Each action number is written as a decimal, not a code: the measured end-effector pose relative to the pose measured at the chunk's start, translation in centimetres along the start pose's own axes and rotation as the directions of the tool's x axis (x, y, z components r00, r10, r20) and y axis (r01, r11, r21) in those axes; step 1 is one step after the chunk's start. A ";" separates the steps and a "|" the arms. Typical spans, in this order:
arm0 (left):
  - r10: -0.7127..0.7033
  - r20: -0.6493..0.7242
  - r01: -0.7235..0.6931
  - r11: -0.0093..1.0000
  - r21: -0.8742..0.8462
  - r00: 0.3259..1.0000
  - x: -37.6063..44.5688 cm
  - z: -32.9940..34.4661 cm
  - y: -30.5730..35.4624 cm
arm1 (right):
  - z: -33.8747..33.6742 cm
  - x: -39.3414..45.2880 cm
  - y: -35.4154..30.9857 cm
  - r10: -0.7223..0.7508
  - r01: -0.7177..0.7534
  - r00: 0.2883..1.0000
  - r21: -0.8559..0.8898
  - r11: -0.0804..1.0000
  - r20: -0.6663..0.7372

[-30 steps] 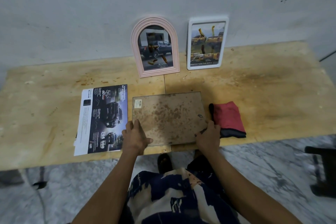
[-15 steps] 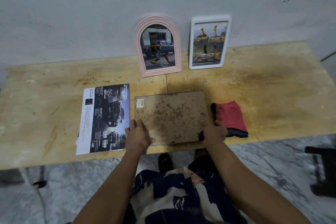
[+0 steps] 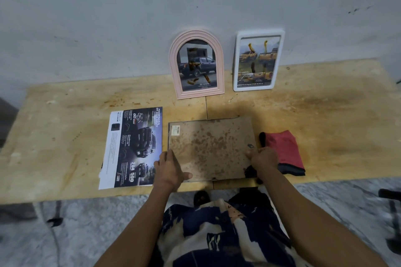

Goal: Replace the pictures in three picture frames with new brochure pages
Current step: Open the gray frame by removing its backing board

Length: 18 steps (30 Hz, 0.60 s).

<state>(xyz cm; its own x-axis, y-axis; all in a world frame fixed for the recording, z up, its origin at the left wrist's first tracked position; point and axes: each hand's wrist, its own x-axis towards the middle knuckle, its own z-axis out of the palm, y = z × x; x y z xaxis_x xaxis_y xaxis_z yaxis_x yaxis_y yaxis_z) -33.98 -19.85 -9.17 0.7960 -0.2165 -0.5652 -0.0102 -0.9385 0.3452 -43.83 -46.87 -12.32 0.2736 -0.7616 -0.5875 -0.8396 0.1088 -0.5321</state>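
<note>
Looking down, I see a pale stained wooden desk [image 3: 65, 128] against a grey wall [image 3: 108, 17]. The brown spotted frame back [image 3: 210, 147] lies flat. My left hand [image 3: 171, 169] rests flat on its corner; my right hand [image 3: 263, 158] fingers pinch its edge.

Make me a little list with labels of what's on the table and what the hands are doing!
Table: worn pale wooden table against a grey wall
Standing frames: pink arched plastic frame and white rectangular frame, both leaning on the wall with truck pictures inside
Flat frame: brown stained rectangular frame back, face down
Paper: dark car brochure page, left of the flat frame
Cloth: folded red cloth, right of it
Left hand: on the near left corner
Right hand: at the near right edge
</note>
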 end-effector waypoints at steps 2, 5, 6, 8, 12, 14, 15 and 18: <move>0.007 -0.007 -0.007 1.000 0.025 1.000 0.0 0.1 -0.2 | -0.3 0.4 0.0 0.001 -0.001 1.000 -0.028 1.000 0.013; 0.009 -0.015 -0.009 1.000 0.025 1.000 -0.1 0.2 0.0 | -0.7 0.6 -0.2 -0.002 0.005 0.999 -0.066 0.998 0.047; 0.013 -0.017 -0.013 1.000 0.020 1.000 -0.2 0.2 0.1 | -0.8 0.8 -0.2 -0.003 0.008 0.999 -0.086 0.996 0.053; 0.008 -0.014 -0.008 1.000 -0.003 1.000 -0.2 0.3 0.1 | -1.1 0.9 -0.3 0.008 -0.001 0.998 -0.107 0.994 0.063; 0.021 -0.009 -0.021 1.000 0.018 1.000 -0.3 0.3 -0.1 | -1.6 1.4 -0.4 0.008 0.008 0.996 -0.165 0.986 0.094; 0.040 -0.011 -0.039 0.998 0.048 0.999 -0.4 0.2 -0.1 | -1.7 1.4 -0.5 0.013 0.004 0.995 -0.176 0.984 0.100; 0.051 -0.011 -0.050 0.996 0.069 0.999 -0.4 0.2 -0.1 | -1.7 1.4 -0.5 0.015 0.003 0.994 -0.172 0.985 0.104; 0.065 0.011 -0.066 0.989 0.129 0.998 -0.3 0.0 -0.2 | -1.8 1.7 -0.5 0.001 0.023 0.989 -0.155 0.988 0.151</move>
<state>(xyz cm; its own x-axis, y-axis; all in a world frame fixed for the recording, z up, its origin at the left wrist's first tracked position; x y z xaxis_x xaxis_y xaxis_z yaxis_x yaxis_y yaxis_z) -34.22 -19.60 -9.02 0.7867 -0.2801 -0.5501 -0.1408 -0.9490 0.2819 -43.77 -49.39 -11.95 0.3405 -0.6564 -0.6732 -0.8959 -0.0092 -0.4442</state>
